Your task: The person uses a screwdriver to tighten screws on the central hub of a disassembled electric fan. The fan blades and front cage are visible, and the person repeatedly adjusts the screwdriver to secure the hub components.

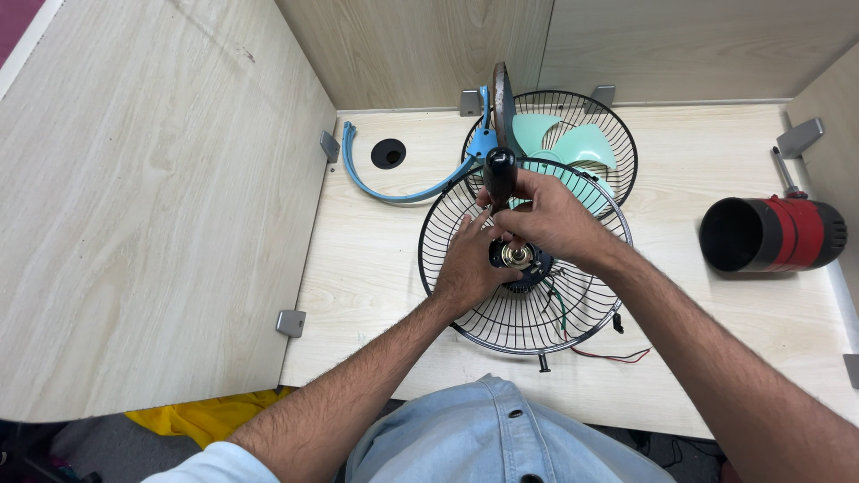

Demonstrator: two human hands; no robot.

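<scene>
Head view: the right hand grips a black-handled screwdriver upright over the motor hub of the rear fan guard lying on the table. The left hand presses flat, fingers spread, on the guard, steadying it. Fastening work at the hub seems in hand; next calls for keeping the tip seated while turning.

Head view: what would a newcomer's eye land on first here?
Both hands meet mid-desk over a black wire fan guard: the right hand grips a black-handled screwdriver at the hub, the left hand steadies it. A red and black cylinder lies far right.
</scene>
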